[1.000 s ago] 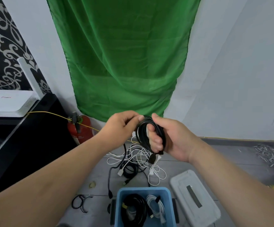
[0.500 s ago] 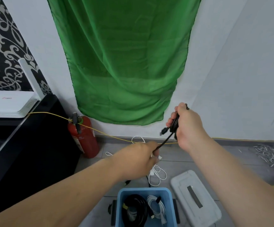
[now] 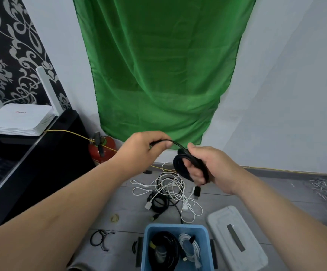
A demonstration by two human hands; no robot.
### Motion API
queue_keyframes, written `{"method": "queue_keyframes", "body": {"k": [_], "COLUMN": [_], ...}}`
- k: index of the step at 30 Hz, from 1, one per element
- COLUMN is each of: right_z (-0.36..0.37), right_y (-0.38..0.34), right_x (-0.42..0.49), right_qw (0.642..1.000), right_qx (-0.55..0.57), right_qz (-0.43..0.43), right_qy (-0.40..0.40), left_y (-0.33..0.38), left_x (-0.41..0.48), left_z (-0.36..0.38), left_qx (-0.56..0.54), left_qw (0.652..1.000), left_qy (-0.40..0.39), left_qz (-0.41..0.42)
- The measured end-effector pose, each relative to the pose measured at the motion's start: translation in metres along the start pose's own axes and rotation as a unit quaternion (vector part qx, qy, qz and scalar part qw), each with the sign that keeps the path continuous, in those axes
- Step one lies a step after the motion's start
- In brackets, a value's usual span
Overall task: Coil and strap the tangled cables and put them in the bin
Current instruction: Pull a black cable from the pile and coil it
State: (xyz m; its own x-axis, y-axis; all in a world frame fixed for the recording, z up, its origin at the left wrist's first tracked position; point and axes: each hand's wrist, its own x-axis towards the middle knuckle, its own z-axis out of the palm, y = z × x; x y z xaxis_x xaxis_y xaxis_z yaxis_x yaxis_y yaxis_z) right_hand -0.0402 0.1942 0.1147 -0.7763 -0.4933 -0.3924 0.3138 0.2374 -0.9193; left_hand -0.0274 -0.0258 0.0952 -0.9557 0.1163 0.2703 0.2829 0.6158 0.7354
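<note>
Single head-worn wide-angle view; faces forward and down, close above both forearms; blue bin [image 3: 176, 249] at 6 o'clock.

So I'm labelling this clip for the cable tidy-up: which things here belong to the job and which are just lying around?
Part of the job:
- black cable, being coiled between left hand and right hand
- tangled cables on the floor
- blue bin holding coiled cables
- bin lid

Just lying about:
- router
- fire extinguisher
- green cloth

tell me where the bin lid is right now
In the head view the grey bin lid lies flat on the floor at lower right, just right of the blue bin and below the right hand.
</note>
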Motion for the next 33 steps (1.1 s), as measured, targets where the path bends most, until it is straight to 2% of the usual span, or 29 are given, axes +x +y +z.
{"method": "queue_keyframes", "body": {"k": [4,9,16,21,25,28,33], "right_z": [0.011,0.01,-0.001,-0.01,-0.015,-0.01,-0.003], "right_y": [-0.009,-0.019,-0.01,-0.005,0.002,0.003,0.014], "right_x": [-0.001,-0.001,0.01,0.012,0.013,0.009,0.012], "right_qw": [0.982,0.926,0.895,0.895,0.931,0.946,0.966], "right_qx": [0.185,0.377,0.421,0.371,0.175,0.049,-0.076], "right_qz": [0.007,-0.031,-0.047,-0.071,-0.1,-0.113,-0.093], "right_qy": [-0.046,-0.011,0.142,0.237,0.305,0.298,0.231], "left_y": [-0.002,0.0,0.023,0.04,0.054,0.057,0.058], "left_x": [-0.007,-0.019,-0.036,-0.039,-0.031,-0.023,-0.015], "left_z": [0.02,0.044,0.083,0.086,0.084,0.076,0.041], "left_qx": [-0.055,-0.06,-0.102,-0.104,-0.102,-0.097,0.066], "left_qw": [0.993,0.97,0.94,0.951,0.967,0.974,0.994], "left_qy": [-0.074,-0.148,-0.244,-0.239,-0.182,-0.145,-0.083], "left_qz": [-0.079,-0.184,-0.218,-0.168,-0.15,-0.144,0.02]}}
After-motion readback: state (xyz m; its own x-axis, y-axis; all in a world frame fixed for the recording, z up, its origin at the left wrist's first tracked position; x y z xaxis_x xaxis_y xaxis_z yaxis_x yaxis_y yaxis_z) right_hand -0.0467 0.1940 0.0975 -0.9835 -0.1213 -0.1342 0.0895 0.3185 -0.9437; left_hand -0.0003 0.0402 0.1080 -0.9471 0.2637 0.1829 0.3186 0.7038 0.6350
